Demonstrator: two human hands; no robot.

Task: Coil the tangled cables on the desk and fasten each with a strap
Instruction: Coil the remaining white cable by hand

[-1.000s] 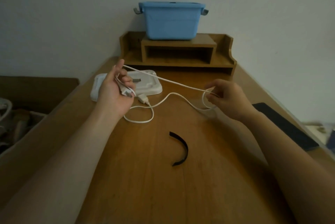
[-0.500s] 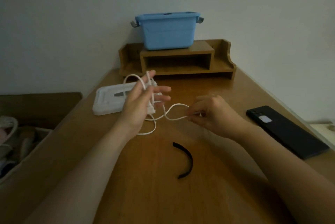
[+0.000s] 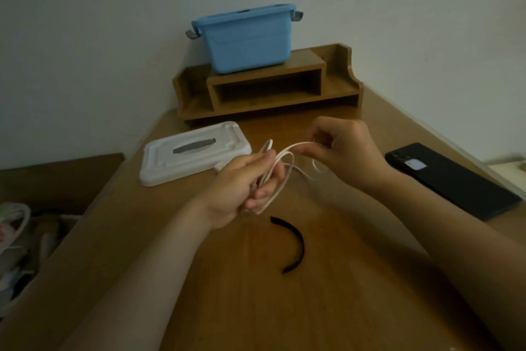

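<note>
Cable [image 3: 285, 180], thin, white and smooth, sits gathered in a few long, loose loops in my left hand [image 3: 239, 191], lifted clear of the desk [image 3: 256, 308]. My left fingers are curled round the bundle with the thumb laid along the top. The rounded ends of the loops poke out past my knuckles on the far side and sag below my fingers on the near side. One strand arcs from the bundle across to my right hand [image 3: 350, 151], where thumb and forefinger pinch it and the other fingers curl loosely behind. A short curve of cable hangs under that hand.

On the desk's brown, grained wood, just nearer to me than my left hand, lies the strap [image 3: 297, 239]. It is a narrow black band curled into an open arc, and neither hand touches it.

To the left of my hands a white plastic lid [image 3: 170, 171] lies flat, rectangular with rounded corners, a raised rim and a grey slot in its middle. Against the wall at the back stands a low wooden shelf [image 3: 336, 91] with an open cubby. A blue plastic tub [image 3: 244, 37] with grey side clips rests on top of it. Off to my right a flat black phone [image 3: 455, 185] lies near the desk's edge
</note>
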